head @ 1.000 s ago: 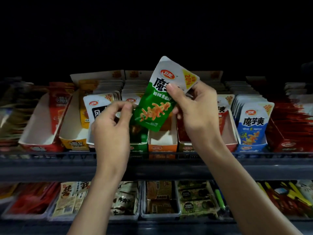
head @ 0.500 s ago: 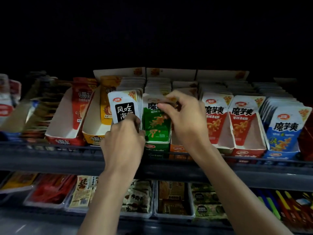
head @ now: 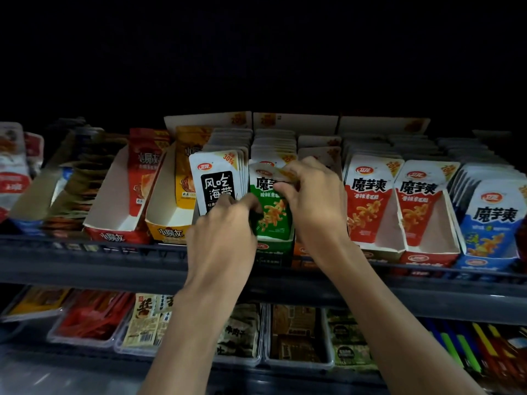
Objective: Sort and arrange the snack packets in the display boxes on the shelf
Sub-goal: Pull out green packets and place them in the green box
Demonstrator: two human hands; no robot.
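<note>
A green and white snack packet [head: 272, 215] stands upright at the front of the green display box [head: 273, 248] on the upper shelf. My right hand [head: 310, 198] pinches the packet's top right corner with thumb and fingers. My left hand [head: 225, 232] is at the packet's lower left edge, fingers curled against it; it also covers the bottom of the black and white packet [head: 217, 181] in the box to the left. More white-topped packets stand in rows behind both.
Red packets [head: 368, 203] and a blue packet [head: 492, 220] fill boxes to the right. A red box [head: 114, 212] and a yellow box [head: 168, 220] stand half empty at the left. The shelf's dark front rail [head: 85, 260] runs below. Trays of snacks [head: 296, 337] line the lower shelf.
The green packet went from being held up in the air down into the front of the green box. Both hands followed it, and the view moved closer to the shelf.
</note>
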